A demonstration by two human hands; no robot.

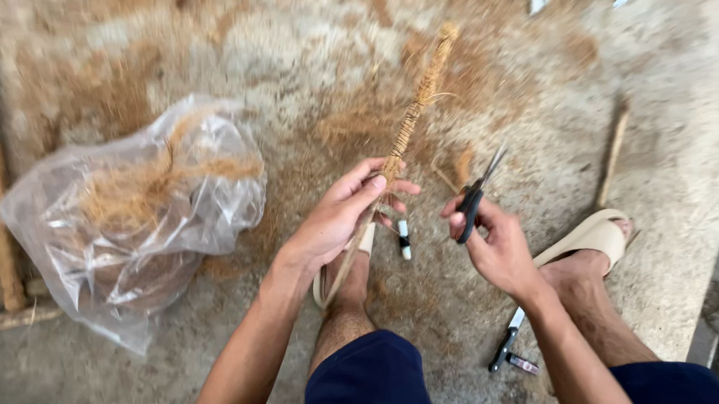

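On the dusty concrete floor [659,129], from left to right: a clear plastic bag [130,214] of brown fibre lies well apart from the left hand [340,215], which grasps the lower end of a fibre-wrapped stick [414,109] slanting up and away, while the right hand [497,244] is clenched on black scissors [474,196], blades parted and pointing up just beside the stick. Judged from this pose, the blades sit near the left fingers [387,186] and could nick them, or cut the wrapping if the stick wobbles.

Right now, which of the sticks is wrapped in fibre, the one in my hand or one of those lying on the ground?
The stick held in your left hand is wrapped; the stick on the ground at right is bare.
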